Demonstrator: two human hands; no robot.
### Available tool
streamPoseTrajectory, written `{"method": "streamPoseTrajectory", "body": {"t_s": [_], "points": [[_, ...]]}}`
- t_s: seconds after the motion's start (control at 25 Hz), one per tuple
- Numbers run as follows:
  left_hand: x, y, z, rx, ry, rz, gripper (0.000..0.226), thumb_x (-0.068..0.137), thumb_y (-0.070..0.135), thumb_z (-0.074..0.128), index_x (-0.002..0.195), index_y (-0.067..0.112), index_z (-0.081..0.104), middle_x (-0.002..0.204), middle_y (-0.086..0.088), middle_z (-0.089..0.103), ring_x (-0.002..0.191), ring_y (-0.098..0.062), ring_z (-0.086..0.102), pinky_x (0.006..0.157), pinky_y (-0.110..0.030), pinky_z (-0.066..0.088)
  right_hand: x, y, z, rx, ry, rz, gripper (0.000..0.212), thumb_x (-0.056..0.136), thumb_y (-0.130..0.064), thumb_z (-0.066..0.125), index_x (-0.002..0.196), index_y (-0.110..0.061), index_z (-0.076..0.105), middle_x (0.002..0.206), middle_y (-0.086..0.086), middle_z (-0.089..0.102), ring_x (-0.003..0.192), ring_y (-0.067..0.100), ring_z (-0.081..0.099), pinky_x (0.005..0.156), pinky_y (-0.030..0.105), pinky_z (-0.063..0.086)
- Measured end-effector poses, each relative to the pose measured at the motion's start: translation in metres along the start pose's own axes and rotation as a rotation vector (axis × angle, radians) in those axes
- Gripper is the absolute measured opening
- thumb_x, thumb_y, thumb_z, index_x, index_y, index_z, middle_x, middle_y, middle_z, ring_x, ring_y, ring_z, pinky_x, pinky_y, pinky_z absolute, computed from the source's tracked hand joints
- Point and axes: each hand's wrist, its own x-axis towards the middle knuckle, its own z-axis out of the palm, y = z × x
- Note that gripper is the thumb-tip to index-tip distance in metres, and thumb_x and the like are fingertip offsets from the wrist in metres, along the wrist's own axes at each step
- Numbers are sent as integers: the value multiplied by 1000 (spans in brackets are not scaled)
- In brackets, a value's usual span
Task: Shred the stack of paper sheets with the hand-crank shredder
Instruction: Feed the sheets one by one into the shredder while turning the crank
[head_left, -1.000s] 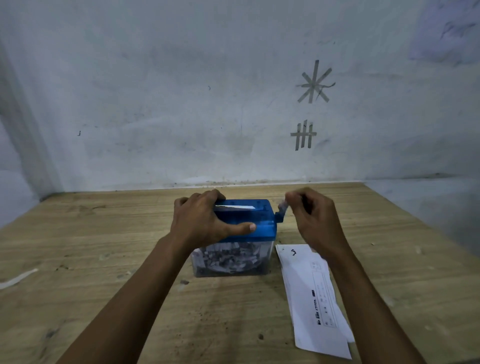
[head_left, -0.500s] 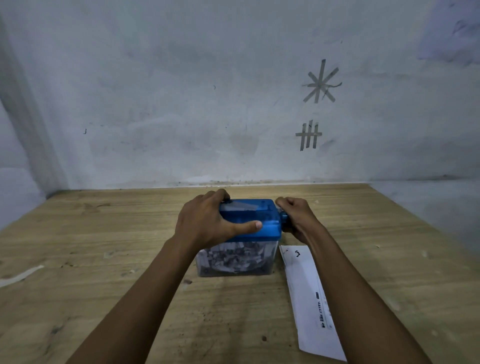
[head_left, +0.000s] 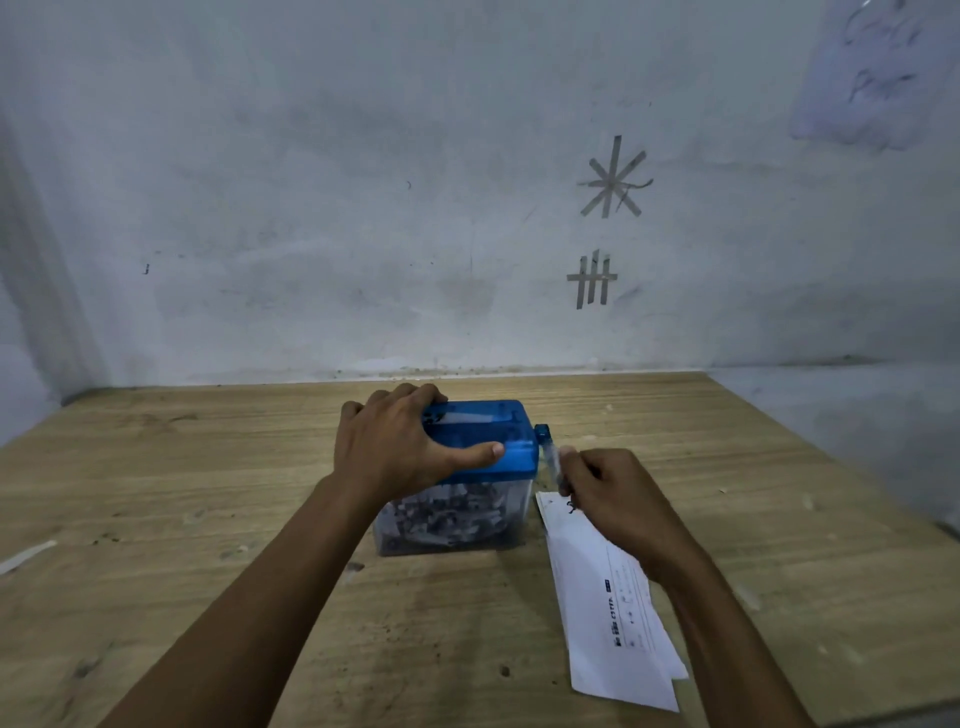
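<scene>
While backing everything as a scuffed pale wall (head_left: 311, 208) carrying grey tape marks (head_left: 613, 179), meeting a rough, grainy wooden table (head_left: 156, 493). Sitting mid-table as the hand-crank shredder (head_left: 514, 457): blue plastic lid, clear box beneath packed with grey-white shreds. Lying flat just right of it as printed white paper sheets (head_left: 608, 613), top corner hiding under the right hand (head_left: 613, 493). Clamping the lid with the left hand (head_left: 389, 447), fingers curling over the far edge, thumb stretching along the front, wrist blocking the box's left side. Pinching the crank (head_left: 550, 457) with curled right fingers, low beside the box. Showing a thin pale strip (head_left: 26, 556) far left
</scene>
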Motion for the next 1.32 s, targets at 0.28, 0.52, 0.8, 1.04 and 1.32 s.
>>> {"method": "streamPoseTrajectory", "body": {"t_s": [0.28,0.52,0.8,1.04,1.32], "points": [[2,-4,2,-28,-6,44,106,50,108,22,119,35,56,118,15,61,109,-16,57,95,-40,35,-3,-2,-13,316,-78,-182,20,93,-19,68,113,-20,68,70,-11,69,62,-2,60,56,15,44],[6,-12,3,-90,10,82,102,53,107,27,117,35,58,114,16,62,103,-13,58,96,-38,39,33,-18,7,304,278,-317,37,92,-47,58,83,-14,72,74,5,70,68,16,63,64,27,49],[11,-10,6,-93,12,79,100,53,107,31,114,32,59,108,13,63,95,-14,58,90,-37,49,81,-33,2,236,254,-224,47,102,-28,52,60,-7,61,62,6,67,56,5,61,59,21,46],[5,-9,8,-143,43,87,99,53,106,37,115,33,60,109,14,64,94,-12,58,89,-38,50,110,-33,13,244,118,151,39,92,-29,45,58,-10,49,57,5,55,38,12,35,45,21,24],[3,-7,6,-132,64,60,100,54,107,34,118,35,61,113,15,65,97,-11,59,90,-37,49,118,-18,26,281,41,396,23,96,-14,51,75,-10,45,66,8,45,52,17,39,48,23,30]]}}
